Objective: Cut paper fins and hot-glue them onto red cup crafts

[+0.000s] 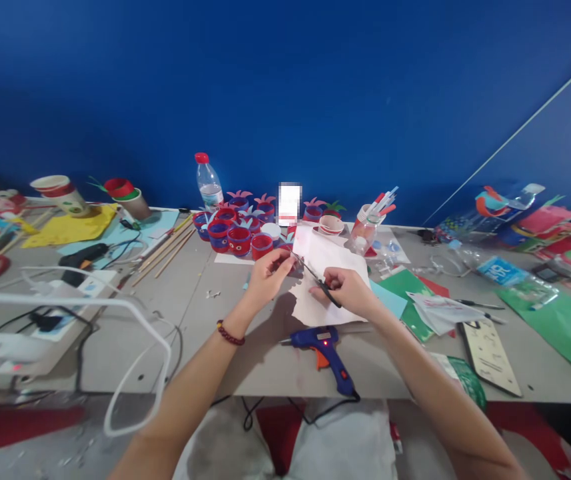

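My right hand (349, 291) is closed on a pair of dark-handled scissors (329, 292), whose blades point up and left. My left hand (270, 275) is in a pinch close to the scissors' tip; what it holds there is too small to make out. Beneath both hands lies a white sheet of paper (310, 308) with ragged lower left edges. Nearer to me, a blue glue gun (326, 341) with an orange trigger lies on its side, its small red light on. Tiny white scraps (212, 294) lie left of my left hand.
Several red and blue paper-ring crafts (239, 241) stand at the back, beside a water bottle (209, 183). A jar (364, 235) and a cup of pens are right of them. A power strip (72, 327) with cables and wooden sticks (165, 248) lie left; green paper (560, 327) right.
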Demonstrator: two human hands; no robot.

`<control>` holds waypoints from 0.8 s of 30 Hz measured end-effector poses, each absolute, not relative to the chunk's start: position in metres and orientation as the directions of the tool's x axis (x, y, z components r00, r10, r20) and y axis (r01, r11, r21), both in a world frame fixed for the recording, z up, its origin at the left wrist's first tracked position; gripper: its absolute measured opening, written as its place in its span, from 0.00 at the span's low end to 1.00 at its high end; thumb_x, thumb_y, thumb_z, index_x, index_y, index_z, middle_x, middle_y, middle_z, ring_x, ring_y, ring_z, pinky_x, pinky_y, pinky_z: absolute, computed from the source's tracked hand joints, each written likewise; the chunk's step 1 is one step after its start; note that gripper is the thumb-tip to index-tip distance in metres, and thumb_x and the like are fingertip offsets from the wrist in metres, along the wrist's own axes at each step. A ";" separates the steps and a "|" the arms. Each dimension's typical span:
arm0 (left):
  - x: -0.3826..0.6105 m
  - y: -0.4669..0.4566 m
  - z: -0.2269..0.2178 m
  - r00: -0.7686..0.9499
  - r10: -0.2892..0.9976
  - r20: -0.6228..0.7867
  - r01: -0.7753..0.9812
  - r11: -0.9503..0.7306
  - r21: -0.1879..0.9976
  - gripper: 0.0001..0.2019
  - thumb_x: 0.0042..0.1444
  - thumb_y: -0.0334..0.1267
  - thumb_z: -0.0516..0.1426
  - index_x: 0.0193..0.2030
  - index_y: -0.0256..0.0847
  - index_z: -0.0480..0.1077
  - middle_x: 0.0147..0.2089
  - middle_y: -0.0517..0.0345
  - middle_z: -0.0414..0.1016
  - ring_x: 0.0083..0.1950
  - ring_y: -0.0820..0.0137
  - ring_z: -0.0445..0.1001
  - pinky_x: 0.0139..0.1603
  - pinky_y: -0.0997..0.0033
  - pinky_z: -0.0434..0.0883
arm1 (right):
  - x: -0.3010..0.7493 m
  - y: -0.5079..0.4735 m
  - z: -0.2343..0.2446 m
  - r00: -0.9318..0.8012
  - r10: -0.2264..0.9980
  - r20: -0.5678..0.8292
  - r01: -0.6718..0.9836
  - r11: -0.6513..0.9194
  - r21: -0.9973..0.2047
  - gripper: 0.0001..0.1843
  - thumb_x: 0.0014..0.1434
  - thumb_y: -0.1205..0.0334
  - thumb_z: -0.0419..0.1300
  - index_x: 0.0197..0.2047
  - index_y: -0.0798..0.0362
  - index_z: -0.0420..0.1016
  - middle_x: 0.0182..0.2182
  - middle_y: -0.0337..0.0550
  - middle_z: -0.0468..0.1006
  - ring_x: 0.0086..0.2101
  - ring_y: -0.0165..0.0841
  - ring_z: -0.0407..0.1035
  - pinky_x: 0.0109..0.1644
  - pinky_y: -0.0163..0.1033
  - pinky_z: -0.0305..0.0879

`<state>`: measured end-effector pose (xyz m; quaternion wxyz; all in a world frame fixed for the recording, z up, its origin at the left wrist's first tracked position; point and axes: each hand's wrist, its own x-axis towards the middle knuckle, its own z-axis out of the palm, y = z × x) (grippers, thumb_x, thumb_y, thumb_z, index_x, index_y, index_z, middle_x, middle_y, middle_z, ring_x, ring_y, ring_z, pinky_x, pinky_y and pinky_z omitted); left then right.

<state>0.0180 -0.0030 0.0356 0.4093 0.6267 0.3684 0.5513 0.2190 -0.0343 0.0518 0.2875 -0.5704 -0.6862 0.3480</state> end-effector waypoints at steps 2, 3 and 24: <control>0.018 -0.004 0.038 0.159 0.916 0.369 -0.024 -0.370 0.929 0.11 0.57 0.45 0.58 0.31 0.39 0.72 0.29 0.56 0.75 0.28 0.73 0.71 0.28 0.74 0.69 | 0.217 -0.035 0.049 -0.194 0.981 -0.019 0.548 0.092 -0.832 0.25 0.44 0.45 0.66 0.21 0.51 0.55 0.15 0.28 0.54 0.19 0.24 0.46 0.21 0.32 0.41; 0.019 -0.005 0.039 0.178 0.916 0.359 -0.034 -0.359 0.933 0.11 0.56 0.45 0.58 0.31 0.39 0.72 0.29 0.56 0.75 0.28 0.73 0.72 0.28 0.74 0.69 | 0.216 -0.035 0.048 -0.195 0.980 -0.028 0.531 0.081 -0.844 0.25 0.43 0.46 0.67 0.22 0.51 0.55 0.14 0.28 0.54 0.19 0.24 0.46 0.21 0.31 0.41; 0.022 -0.002 0.035 0.237 0.891 0.388 -0.138 -0.365 0.921 0.11 0.56 0.44 0.59 0.31 0.38 0.72 0.43 0.53 0.69 0.34 0.74 0.73 0.30 0.75 0.74 | 0.211 -0.034 0.042 -0.180 0.981 -0.068 0.438 0.018 -0.899 0.28 0.40 0.45 0.69 0.21 0.51 0.53 0.14 0.27 0.53 0.19 0.22 0.44 0.21 0.32 0.36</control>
